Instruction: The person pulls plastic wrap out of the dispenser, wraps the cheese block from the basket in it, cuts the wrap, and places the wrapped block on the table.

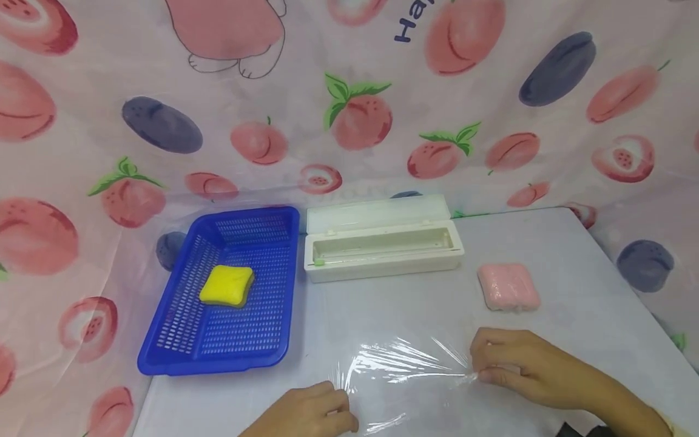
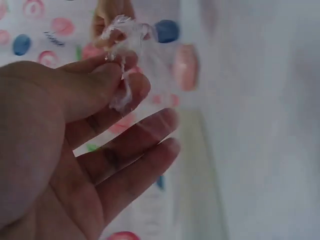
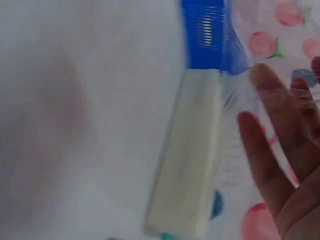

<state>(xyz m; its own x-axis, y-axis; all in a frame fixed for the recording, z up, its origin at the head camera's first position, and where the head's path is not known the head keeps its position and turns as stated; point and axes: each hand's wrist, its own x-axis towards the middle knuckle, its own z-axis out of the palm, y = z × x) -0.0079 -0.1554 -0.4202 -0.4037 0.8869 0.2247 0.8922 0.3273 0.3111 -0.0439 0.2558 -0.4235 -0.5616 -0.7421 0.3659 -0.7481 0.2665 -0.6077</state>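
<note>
A clear sheet of plastic wrap [image 1: 404, 367] is stretched between my two hands above the white table. My left hand [image 1: 314, 409] pinches its left side; in the left wrist view, bunched film [image 2: 122, 95] shows between thumb and forefinger, the other fingers loosely extended. At the right, my right hand [image 1: 524, 367] pinches the other side, and creases fan out from its fingertips. Just beyond the right hand lies a pink, pillow-shaped block [image 1: 509, 287] with a shiny film surface. A similar yellow block [image 1: 226, 285] sits in the blue basket [image 1: 218, 365].
Behind the film stands a long white wrap dispenser box [image 1: 382, 268], lid [image 1: 379, 212] raised, with a small green slider [image 1: 319, 262] on its front edge. The basket is left of it. A fruit-print curtain [image 1: 360, 170] hangs along the back of the table [image 1: 573, 291].
</note>
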